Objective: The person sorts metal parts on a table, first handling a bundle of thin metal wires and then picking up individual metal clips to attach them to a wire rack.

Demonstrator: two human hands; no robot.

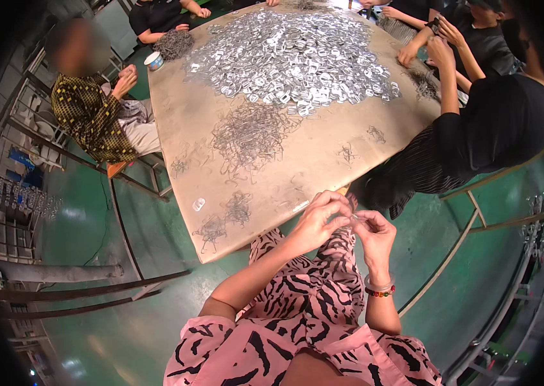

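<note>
Just off the table's near edge, my left hand (321,220) and my right hand (375,235) meet fingertip to fingertip above my lap. Both are closed in a pinch around something tiny between them, too small to make out. On the table (178,122), a heap of thin bent wire pieces (249,135) lies beyond my hands. Smaller wire clumps (238,208) sit near the left corner, beside a single flat silver metal piece (198,204). A broad pile of similar shiny flat metal pieces (298,55) covers the far part of the table.
A person in a patterned top (88,112) sits at the left side. People in black work along the right side, the closest in a black top (491,128). A small round tub (153,61) and a dark wire heap (174,44) stand at the far left edge. Metal rails (92,286) cross the left.
</note>
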